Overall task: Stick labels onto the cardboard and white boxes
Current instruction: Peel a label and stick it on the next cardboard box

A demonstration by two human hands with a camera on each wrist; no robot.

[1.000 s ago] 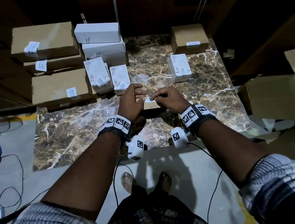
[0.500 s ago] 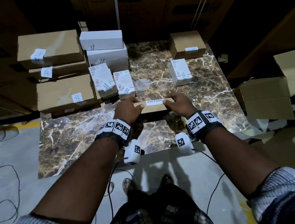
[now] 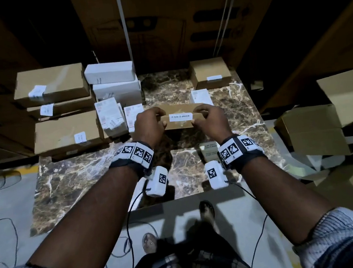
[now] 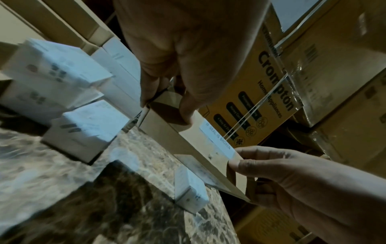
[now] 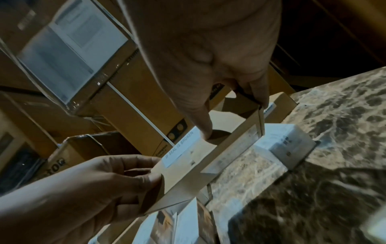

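Observation:
A small flat cardboard box [image 3: 179, 124] is held in the air over the marble table [image 3: 85, 176], long side facing me. A white label [image 3: 180, 116] reading "IF SEAL IS BROKEN" is stuck on its front face. My left hand [image 3: 150, 125] grips the box's left end and my right hand [image 3: 208, 120] grips its right end, thumbs on the near face. In the left wrist view the box [image 4: 163, 132] and label [image 4: 217, 142] run between the left hand [image 4: 177, 74] and right hand [image 4: 282, 173]. The right wrist view shows the same box [image 5: 188, 173].
Labelled cardboard boxes [image 3: 64, 135] are stacked at the table's left, with white boxes [image 3: 110, 72] and small white cartons [image 3: 110, 116] beside them. A labelled cardboard box [image 3: 209, 73] and a small white box [image 3: 200, 96] sit far right. Open cartons [image 3: 312, 130] lie on the floor at right.
Both hands pressed on the label while the box lay on the table, then moved to its ends. The box has risen off the table and away from me.

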